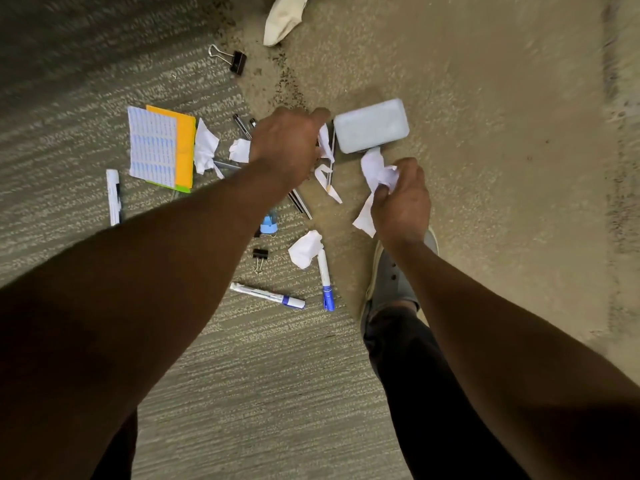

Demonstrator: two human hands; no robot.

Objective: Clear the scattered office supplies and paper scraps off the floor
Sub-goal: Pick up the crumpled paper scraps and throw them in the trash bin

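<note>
Carpet fills my view: a grey ribbed floor on the left meets a tan patch on the right, and the litter lies across that seam. My right hand is curled tight around a bunch of white paper scraps, the crumpled end pointing far and a loose tail hanging toward the near left. My left hand reaches farther out, knuckles toward me, fingers curled down over a white paper strip just left of a pale blue box; I cannot tell whether it pinches the strip or only touches it. The box lies with its long axis left to right, slightly tilted. A thin pencil runs near to far beside the box, tip toward me. Left of my left hand sit two crumpled scraps, then a printed sheet overlapping orange and green note pads, long sides near to far. A white pen lies farthest left, also near to far. Nearer me, one blue-capped marker lies almost left to right with its cap to the right, and a second marker points its cap toward me, its far end touching another paper wad. A small binder clip lies beside that wad, and a larger binder clip sits far off near a cream cloth. My grey shoe stands under my right wrist.
</note>
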